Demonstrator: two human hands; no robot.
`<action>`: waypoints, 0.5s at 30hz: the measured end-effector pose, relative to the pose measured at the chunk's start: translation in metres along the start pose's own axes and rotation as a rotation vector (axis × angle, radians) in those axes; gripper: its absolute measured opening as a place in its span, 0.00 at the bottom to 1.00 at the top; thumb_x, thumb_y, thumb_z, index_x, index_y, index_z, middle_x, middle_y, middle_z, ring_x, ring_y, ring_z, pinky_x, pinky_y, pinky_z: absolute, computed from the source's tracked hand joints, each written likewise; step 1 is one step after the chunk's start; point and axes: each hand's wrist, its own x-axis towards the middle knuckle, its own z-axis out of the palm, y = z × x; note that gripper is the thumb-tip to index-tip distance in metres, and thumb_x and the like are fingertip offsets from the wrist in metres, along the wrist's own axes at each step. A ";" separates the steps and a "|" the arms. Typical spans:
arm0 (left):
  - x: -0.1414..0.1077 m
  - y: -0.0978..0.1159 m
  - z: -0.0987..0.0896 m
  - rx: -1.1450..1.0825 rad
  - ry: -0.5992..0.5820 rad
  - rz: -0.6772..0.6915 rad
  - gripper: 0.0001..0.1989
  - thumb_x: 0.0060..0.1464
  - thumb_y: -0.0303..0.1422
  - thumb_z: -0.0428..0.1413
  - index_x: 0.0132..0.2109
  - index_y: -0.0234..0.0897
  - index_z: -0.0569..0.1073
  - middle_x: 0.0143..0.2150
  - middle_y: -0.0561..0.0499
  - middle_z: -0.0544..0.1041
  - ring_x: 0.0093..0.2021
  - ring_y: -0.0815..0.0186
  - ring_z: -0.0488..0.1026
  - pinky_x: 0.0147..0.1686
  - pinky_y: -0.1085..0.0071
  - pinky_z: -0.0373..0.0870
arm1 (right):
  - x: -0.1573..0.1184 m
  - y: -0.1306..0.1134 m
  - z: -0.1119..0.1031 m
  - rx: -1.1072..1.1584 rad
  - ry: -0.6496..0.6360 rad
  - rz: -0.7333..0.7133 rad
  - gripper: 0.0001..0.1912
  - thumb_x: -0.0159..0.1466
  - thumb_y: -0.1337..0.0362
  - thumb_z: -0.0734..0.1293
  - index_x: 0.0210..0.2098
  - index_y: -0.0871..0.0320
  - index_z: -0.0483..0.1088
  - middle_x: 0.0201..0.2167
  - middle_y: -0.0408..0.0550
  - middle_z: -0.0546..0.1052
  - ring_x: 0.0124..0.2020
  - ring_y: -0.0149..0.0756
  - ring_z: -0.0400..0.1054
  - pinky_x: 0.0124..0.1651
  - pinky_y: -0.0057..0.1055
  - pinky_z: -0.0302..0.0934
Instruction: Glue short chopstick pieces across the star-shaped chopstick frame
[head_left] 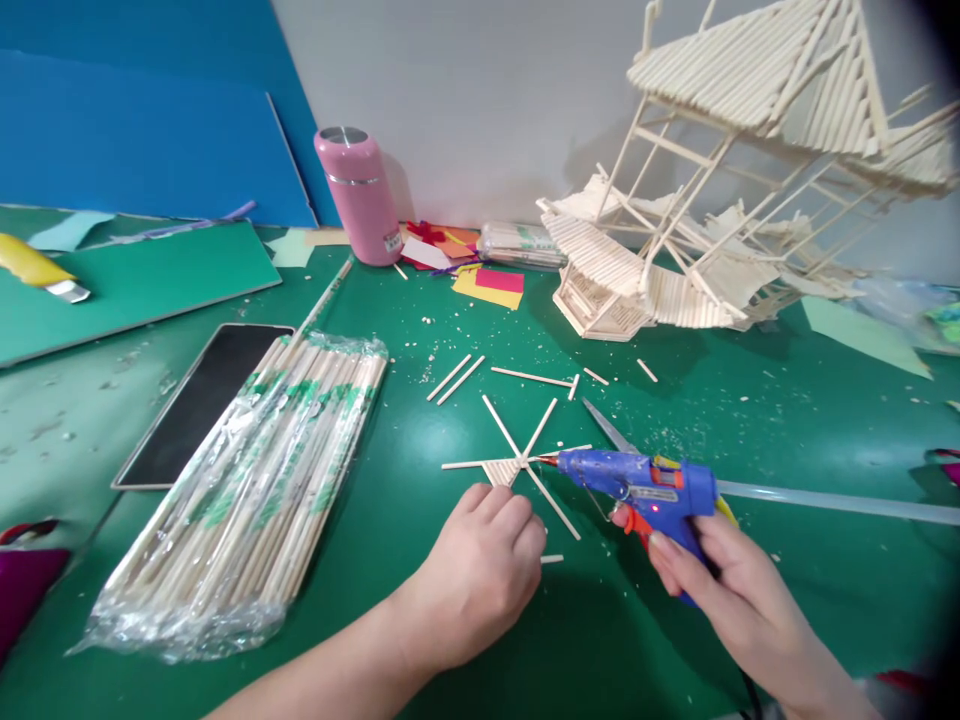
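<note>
My right hand point(720, 570) is wrapped round a blue hot glue gun point(637, 480), fingers at its orange trigger. A clear glue stick point(840, 500) sticks out of the gun's back end. The nozzle points left, at or very near the centre of a star-shaped frame of thin wooden sticks point(540, 425). One wedge of the star, filled with short sticks point(501, 471), lies just beyond my left hand point(484, 570). That hand is closed over the frame's near side; its fingertips are hidden, so what it holds cannot be made out. Scissors point(606, 425) lie partly behind the gun.
Loose stick pieces point(457, 380) lie beyond the star. To the left are a plastic pack of wooden sticks point(255, 490), a black phone point(202, 400) and a yellow cutter point(37, 265). A pink flask point(360, 200) and a stick-built pavilion model point(675, 250) stand along the wall.
</note>
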 end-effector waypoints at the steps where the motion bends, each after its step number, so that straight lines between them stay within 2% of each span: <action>1: 0.000 0.000 0.000 -0.001 -0.007 0.002 0.11 0.55 0.26 0.42 0.31 0.33 0.68 0.28 0.48 0.66 0.29 0.64 0.60 0.29 0.66 0.61 | -0.002 0.000 0.002 -0.015 -0.002 -0.002 0.14 0.61 0.56 0.59 0.42 0.56 0.66 0.20 0.41 0.64 0.22 0.32 0.61 0.24 0.26 0.62; 9: -0.001 -0.002 0.001 -0.017 -0.017 0.004 0.10 0.55 0.26 0.42 0.32 0.33 0.68 0.29 0.48 0.66 0.30 0.64 0.60 0.30 0.65 0.62 | -0.005 0.004 0.006 -0.263 -0.002 -0.065 0.13 0.62 0.55 0.57 0.41 0.54 0.65 0.20 0.41 0.67 0.22 0.32 0.63 0.26 0.26 0.62; 15: 0.000 -0.001 0.000 0.011 -0.015 0.003 0.10 0.55 0.26 0.43 0.32 0.34 0.67 0.29 0.48 0.66 0.30 0.64 0.61 0.30 0.66 0.62 | -0.005 0.005 0.008 -0.346 -0.002 -0.094 0.14 0.62 0.55 0.57 0.43 0.53 0.65 0.28 0.46 0.71 0.26 0.34 0.66 0.25 0.26 0.64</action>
